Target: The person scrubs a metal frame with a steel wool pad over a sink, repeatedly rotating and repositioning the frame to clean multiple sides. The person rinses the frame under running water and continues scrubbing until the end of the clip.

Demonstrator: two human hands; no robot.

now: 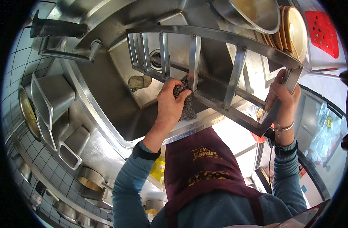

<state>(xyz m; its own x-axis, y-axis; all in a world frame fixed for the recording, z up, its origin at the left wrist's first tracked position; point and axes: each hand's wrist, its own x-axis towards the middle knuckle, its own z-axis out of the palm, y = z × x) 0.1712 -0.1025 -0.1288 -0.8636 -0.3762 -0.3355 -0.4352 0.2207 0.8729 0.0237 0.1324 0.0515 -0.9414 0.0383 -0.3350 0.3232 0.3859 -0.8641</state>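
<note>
A ladder-like stainless steel frame (213, 34) with several crossbars is tilted over a steel sink basin (102, 94). My right hand (282, 97) grips the frame's near right end. Pinched between the thumb and fingers of my left hand (171, 99) is a dark grey scouring pad (188, 109), likely steel wool. The pad presses against the lower end of a crossbar, where it meets the long rail. Part of it is hidden behind my fingers. Below the frame, a crumpled greenish cloth or sponge (139, 82) lies on the sink floor, near the round drain (156, 59).
A faucet (68, 58) reaches over the sink's left corner. Deep steel pans (53, 94) stand on the counter at left. At upper right are a large steel bowl (248, 14), stacked plates (296, 34) and a red perforated tray (323, 34). Plastic bags (322, 134) lie at far right.
</note>
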